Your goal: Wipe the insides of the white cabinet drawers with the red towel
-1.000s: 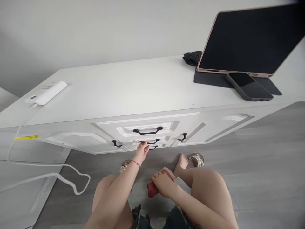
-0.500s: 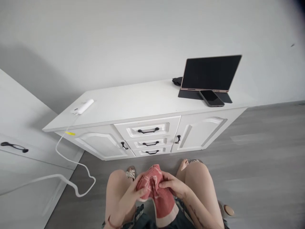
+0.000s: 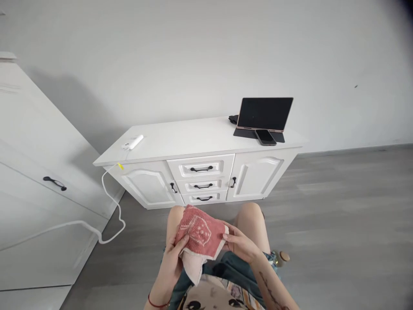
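Head view: before a closed white cabinet point(image 3: 180, 137), a red cloth point(image 3: 206, 232) above the lap point(image 3: 227, 265) is mostly spread, but a pale flap point(image 3: 193, 267) hangs unspread; left hand point(image 3: 174, 258) and right hand point(image 3: 241, 246) each grip an edge. Counted: one cabinet, two doors point(image 3: 146, 186), three drawers point(image 3: 201, 163), one screen point(image 3: 265, 113), one cloth, two hands, one phone point(image 3: 265, 137).

White worktop point(image 3: 180, 140) on top of cabinet point(image 3: 149, 178). Near left end: white device point(image 3: 134, 142), with white cable point(image 3: 119, 210) down over front edge. Toward right end: dark screen point(image 3: 265, 113), tilted back on black flap point(image 3: 244, 133); phone point(image 3: 266, 137), partly on flap; crumpled black item point(image 3: 233, 119) behind screen's left edge. Grey floor point(image 3: 342, 206) beneath cabinet.
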Tool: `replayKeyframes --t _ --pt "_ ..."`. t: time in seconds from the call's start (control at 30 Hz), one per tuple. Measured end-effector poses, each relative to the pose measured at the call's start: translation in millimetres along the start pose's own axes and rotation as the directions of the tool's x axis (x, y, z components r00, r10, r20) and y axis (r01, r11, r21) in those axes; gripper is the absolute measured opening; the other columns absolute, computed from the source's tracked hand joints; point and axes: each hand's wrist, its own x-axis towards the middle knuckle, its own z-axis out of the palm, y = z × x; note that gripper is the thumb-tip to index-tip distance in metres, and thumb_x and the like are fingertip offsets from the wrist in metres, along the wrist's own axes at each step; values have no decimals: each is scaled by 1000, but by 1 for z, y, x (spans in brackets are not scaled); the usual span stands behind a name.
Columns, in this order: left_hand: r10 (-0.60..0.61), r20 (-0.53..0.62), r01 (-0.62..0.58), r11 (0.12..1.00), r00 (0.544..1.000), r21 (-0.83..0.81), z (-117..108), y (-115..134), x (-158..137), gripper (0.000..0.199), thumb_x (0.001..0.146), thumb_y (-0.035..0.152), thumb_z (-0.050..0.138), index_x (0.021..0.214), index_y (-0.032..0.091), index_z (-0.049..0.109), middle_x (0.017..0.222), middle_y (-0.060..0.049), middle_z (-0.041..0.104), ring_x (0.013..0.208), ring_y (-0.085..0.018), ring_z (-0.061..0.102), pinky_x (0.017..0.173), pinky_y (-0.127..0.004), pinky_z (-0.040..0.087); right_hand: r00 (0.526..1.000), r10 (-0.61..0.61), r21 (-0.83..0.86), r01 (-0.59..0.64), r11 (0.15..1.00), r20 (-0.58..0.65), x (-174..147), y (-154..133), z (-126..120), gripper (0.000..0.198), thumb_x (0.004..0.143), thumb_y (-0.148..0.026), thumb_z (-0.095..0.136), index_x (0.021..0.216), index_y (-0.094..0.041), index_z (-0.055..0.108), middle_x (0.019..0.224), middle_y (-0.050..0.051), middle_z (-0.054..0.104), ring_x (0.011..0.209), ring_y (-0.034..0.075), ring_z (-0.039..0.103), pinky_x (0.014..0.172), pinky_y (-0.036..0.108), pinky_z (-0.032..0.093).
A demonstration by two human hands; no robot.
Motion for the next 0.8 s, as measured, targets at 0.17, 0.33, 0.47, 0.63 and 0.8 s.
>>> replayKeyframes --t 0.17,0.33,0.47,0.63,0.8 --pt "35 247 -44 999 968 31 -5 3 -10 65 62 25 80 124 24 59 126 -11 63 117 -32 58 96 -39 50 964 -178 36 188 981 -199 -4 10 22 34 70 -34 78 98 -17 67 94 7 70 82 18 65 79 30 49" --pt "-132 402 99 990 906 101 -24 -3 -6 61 63 23 81 121 22 61 127 -13 62 119 -33 55 102 -44 45 925 -154 124 208 970 -347 -6 21 38 37 67 -37 81 94 -17 66 91 7 72 87 22 66 86 36 48" --pt "-238 224 203 964 945 171 -28 -4 9 45 60 32 83 100 15 68 106 -14 72 112 -34 60 102 -45 44 950 -132 8 140 990 -284 -7 24 50 41 66 -36 81 97 -15 66 95 9 71 91 23 66 90 37 46" --pt "-202 173 168 967 964 191 -28 0 24 38 61 28 82 94 16 69 104 -12 73 112 -33 61 105 -45 41 954 -135 -47 127 991 -266 8 33 55 45 66 -35 81 102 -13 65 96 9 71 93 23 66 93 37 43" --pt "-174 82 149 958 981 246 -40 4 41 34 64 24 79 95 17 68 109 -11 71 123 -33 52 108 -45 38 925 -126 -51 115 992 -357 32 37 61 42 63 -41 81 91 -13 66 88 8 72 88 24 66 88 37 46"
